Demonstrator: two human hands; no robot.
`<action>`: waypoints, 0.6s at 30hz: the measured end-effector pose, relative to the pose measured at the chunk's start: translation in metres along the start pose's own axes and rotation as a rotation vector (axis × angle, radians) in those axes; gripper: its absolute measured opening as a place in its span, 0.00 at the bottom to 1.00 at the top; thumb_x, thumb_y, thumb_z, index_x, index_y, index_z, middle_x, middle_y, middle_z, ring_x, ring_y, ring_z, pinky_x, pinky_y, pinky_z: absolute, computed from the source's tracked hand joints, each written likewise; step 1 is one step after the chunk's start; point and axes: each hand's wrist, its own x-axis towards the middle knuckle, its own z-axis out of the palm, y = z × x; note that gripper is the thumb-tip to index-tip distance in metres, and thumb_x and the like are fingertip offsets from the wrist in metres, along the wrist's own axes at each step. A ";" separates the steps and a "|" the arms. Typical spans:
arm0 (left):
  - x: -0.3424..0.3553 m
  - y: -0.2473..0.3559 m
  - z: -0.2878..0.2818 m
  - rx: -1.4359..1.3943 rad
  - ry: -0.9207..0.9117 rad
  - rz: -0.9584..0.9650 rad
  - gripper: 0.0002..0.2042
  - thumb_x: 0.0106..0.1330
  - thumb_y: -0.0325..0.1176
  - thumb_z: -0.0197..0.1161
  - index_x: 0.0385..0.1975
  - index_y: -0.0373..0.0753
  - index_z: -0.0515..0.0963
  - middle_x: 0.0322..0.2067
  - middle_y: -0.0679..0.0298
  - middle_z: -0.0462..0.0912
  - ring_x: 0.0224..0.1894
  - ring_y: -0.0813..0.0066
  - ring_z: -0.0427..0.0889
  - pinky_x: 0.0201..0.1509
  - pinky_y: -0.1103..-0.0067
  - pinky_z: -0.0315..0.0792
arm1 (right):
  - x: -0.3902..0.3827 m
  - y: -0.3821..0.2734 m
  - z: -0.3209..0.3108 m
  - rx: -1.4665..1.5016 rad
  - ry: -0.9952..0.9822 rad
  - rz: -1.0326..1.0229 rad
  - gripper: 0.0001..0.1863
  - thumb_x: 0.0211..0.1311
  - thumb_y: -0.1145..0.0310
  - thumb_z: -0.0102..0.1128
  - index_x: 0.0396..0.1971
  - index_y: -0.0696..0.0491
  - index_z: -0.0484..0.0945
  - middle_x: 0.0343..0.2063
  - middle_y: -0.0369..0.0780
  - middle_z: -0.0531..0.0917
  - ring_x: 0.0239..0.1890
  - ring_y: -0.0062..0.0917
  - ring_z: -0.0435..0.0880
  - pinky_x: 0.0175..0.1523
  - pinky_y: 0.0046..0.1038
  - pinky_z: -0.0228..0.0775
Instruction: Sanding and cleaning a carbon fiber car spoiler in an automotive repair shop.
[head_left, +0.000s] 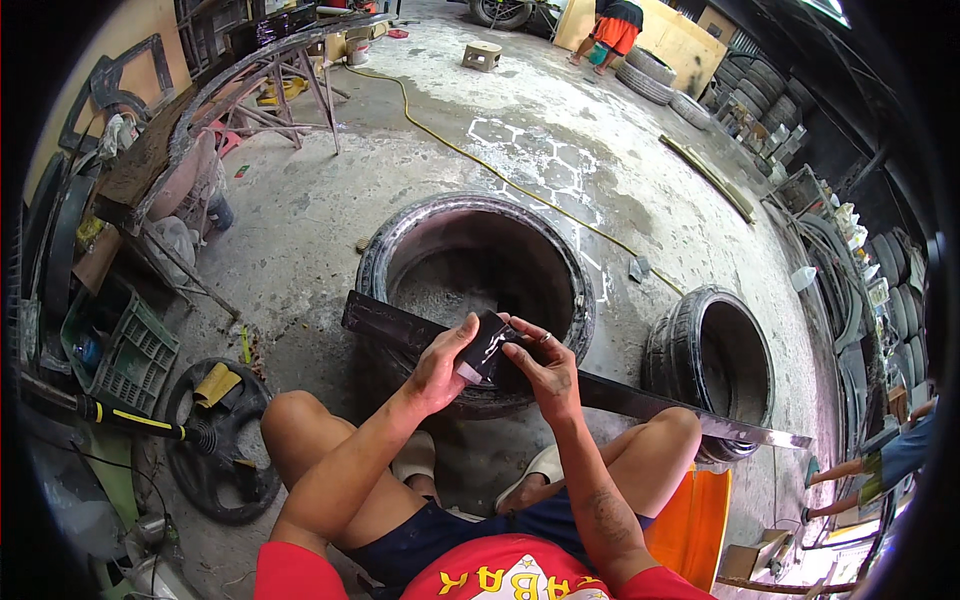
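Left hand (440, 368) is gripping a white-marked black piece (486, 345), right hand (548, 376) pinching its edge. Beneath them, a black bar (395, 322) is crossing a tire (540, 235); nearer, red shirt (300, 575) is showing yellow lettering (491, 579).

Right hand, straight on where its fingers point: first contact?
Likely the small black piece gripped by the left hand; the right hand's fingertips already look at its edge, though exact contact is hard to judge.

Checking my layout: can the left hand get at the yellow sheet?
Probably yes, reaching past the left knee: the yellow sheet lies uncovered, though the left hand holds a black block.
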 end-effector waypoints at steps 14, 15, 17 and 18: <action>0.015 0.014 -0.001 0.360 0.164 0.083 0.22 0.86 0.42 0.52 0.64 0.29 0.79 0.56 0.55 0.86 0.55 0.70 0.87 0.62 0.72 0.80 | 0.002 0.009 -0.022 -0.053 0.058 0.054 0.28 0.68 0.69 0.77 0.65 0.59 0.80 0.33 0.29 0.84 0.36 0.11 0.82 0.44 0.18 0.77; 0.015 0.016 0.001 0.360 0.159 0.081 0.22 0.86 0.42 0.52 0.64 0.29 0.79 0.56 0.55 0.86 0.55 0.70 0.87 0.62 0.72 0.80 | 0.002 0.007 -0.022 -0.039 0.026 0.062 0.29 0.69 0.68 0.76 0.67 0.59 0.79 0.34 0.28 0.84 0.37 0.10 0.81 0.45 0.17 0.76; 0.012 0.021 0.005 0.239 0.151 0.017 0.22 0.86 0.42 0.51 0.64 0.30 0.78 0.56 0.55 0.86 0.56 0.69 0.87 0.62 0.71 0.81 | 0.004 0.004 -0.021 -0.025 0.000 0.068 0.31 0.70 0.68 0.75 0.70 0.58 0.77 0.35 0.27 0.83 0.38 0.09 0.80 0.46 0.17 0.75; 0.010 0.022 0.008 0.239 0.148 0.015 0.22 0.86 0.42 0.51 0.64 0.30 0.78 0.56 0.55 0.86 0.56 0.69 0.87 0.62 0.71 0.81 | 0.005 0.003 -0.020 -0.018 -0.047 0.072 0.31 0.71 0.68 0.74 0.71 0.57 0.76 0.37 0.27 0.83 0.40 0.09 0.80 0.49 0.17 0.74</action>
